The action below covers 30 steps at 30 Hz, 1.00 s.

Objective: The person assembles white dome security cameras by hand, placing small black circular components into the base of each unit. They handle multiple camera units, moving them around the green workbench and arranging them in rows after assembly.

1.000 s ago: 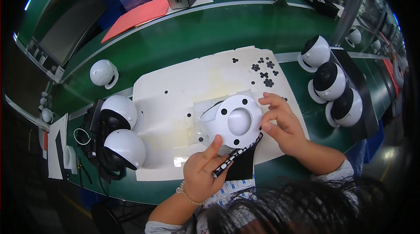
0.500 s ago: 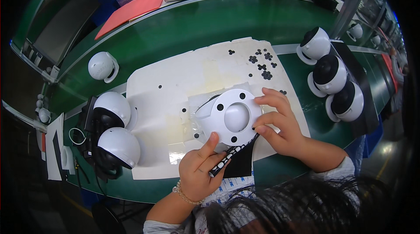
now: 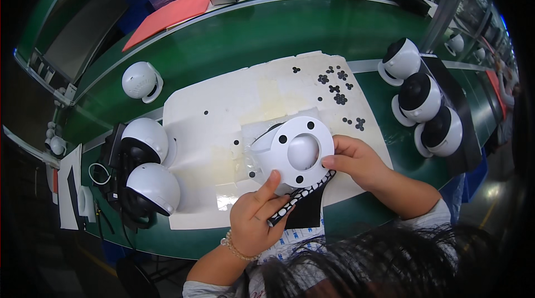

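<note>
A white camera-like device lies tilted on a clear plastic bag [image 3: 255,131], its ring-shaped base [image 3: 281,158] turned up. Round black pads sit around the ring's opening. My left hand [image 3: 253,217] has its lower fingers wrapped round a curled black-and-white strip of dot stickers [image 3: 290,204]; its index finger reaches up to the ring's lower left edge. With my right hand [image 3: 356,161] I grip the ring's right edge, the thumb pressed on top at the lower right pad and the other fingers bent behind. Part of that pad is hidden under the thumb.
White-and-black ball-shaped devices stand at the left [image 3: 147,186] and right [image 3: 421,97]; a single one [image 3: 139,80] is at the far left. Loose black dots [image 3: 340,99] lie on the pale board [image 3: 195,164]. Beyond it runs a green surface [image 3: 267,25].
My right hand's fingers, spread apart before, have drawn in against the ring's right edge, uncovering more loose dots. The single device at far left has shifted slightly right. My left hand stays put.
</note>
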Each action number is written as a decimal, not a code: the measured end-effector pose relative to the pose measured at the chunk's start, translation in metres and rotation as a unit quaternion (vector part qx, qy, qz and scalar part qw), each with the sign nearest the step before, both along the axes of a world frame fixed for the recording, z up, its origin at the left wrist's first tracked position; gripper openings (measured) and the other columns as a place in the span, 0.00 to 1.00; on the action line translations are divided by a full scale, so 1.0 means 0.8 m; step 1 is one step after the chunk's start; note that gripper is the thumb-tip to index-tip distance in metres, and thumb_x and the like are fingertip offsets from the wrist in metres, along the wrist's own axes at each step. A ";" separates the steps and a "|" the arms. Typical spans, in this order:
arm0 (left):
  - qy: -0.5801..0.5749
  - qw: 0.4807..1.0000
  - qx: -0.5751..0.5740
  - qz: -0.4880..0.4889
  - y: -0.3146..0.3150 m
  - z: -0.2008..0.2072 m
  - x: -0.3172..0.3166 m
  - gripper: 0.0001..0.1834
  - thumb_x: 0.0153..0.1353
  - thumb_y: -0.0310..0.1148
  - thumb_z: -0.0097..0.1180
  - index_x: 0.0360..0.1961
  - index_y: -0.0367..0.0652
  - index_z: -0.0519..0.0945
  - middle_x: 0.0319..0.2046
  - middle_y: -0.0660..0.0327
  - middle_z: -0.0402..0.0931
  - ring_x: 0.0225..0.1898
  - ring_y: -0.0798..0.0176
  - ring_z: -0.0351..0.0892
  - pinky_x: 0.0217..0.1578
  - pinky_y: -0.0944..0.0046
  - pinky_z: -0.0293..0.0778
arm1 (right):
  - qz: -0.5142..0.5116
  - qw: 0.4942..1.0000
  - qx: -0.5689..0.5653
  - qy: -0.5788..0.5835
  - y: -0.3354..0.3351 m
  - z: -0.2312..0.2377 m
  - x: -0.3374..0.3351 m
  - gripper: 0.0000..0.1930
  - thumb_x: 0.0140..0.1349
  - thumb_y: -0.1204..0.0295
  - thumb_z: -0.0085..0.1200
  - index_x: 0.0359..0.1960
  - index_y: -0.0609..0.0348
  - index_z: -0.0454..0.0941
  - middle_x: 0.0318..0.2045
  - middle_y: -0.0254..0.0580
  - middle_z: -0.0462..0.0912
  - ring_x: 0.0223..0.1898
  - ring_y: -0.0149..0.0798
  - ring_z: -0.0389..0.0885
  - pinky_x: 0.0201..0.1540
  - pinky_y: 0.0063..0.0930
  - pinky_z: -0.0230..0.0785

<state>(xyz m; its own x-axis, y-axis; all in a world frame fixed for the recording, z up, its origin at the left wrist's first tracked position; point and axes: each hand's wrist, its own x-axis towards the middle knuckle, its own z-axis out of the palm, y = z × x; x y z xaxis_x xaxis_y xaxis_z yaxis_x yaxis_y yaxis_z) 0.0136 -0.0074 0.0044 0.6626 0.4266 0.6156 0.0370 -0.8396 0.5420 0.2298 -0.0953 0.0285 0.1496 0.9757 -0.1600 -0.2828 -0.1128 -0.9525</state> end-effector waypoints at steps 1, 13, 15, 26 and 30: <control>-0.003 1.000 -0.007 0.001 0.000 0.001 0.000 0.12 0.35 0.24 0.63 0.27 0.38 0.79 0.53 0.51 0.68 0.23 0.59 0.73 0.24 0.66 0.69 | -0.001 1.000 0.005 -0.009 0.004 0.002 -0.002 0.14 0.57 0.67 0.53 0.41 0.62 0.72 0.32 0.33 0.77 0.33 0.25 0.73 0.37 0.17 0.65; 0.047 0.990 0.004 -0.135 0.004 0.013 -0.011 0.18 0.37 0.21 0.58 0.35 0.36 0.76 0.49 0.53 0.71 0.34 0.57 0.77 0.31 0.63 0.72 | -0.246 0.576 0.109 -0.771 0.157 -0.054 0.205 0.10 0.57 0.71 0.47 0.37 0.62 0.75 0.34 0.42 0.76 0.33 0.36 0.77 0.36 0.29 0.70; 0.042 0.986 0.015 -0.159 0.008 0.010 -0.009 0.18 0.38 0.21 0.57 0.36 0.37 0.76 0.48 0.55 0.72 0.36 0.58 0.77 0.32 0.63 0.71 | -0.196 0.456 0.011 -0.868 0.175 -0.071 0.242 0.10 0.55 0.72 0.47 0.36 0.60 0.77 0.36 0.44 0.77 0.36 0.40 0.78 0.37 0.33 0.72; 0.169 0.949 0.193 -0.181 0.012 0.026 -0.011 0.13 0.46 0.35 0.48 0.34 0.45 0.75 0.44 0.60 0.72 0.43 0.64 0.68 0.42 0.66 0.64 | 0.245 0.702 0.161 -0.649 0.387 -0.019 -0.024 0.20 0.60 0.58 0.43 0.47 0.55 0.74 0.50 0.43 0.73 0.52 0.45 0.69 0.55 0.35 0.60; 0.187 0.936 0.188 -0.231 0.018 0.016 -0.019 0.09 0.45 0.35 0.48 0.29 0.47 0.73 0.38 0.62 0.71 0.43 0.65 0.68 0.41 0.65 0.63 | 0.201 0.702 0.161 -0.664 0.458 -0.042 -0.149 0.28 0.60 0.51 0.42 0.55 0.57 0.66 0.56 0.51 0.66 0.59 0.49 0.61 0.59 0.39 0.53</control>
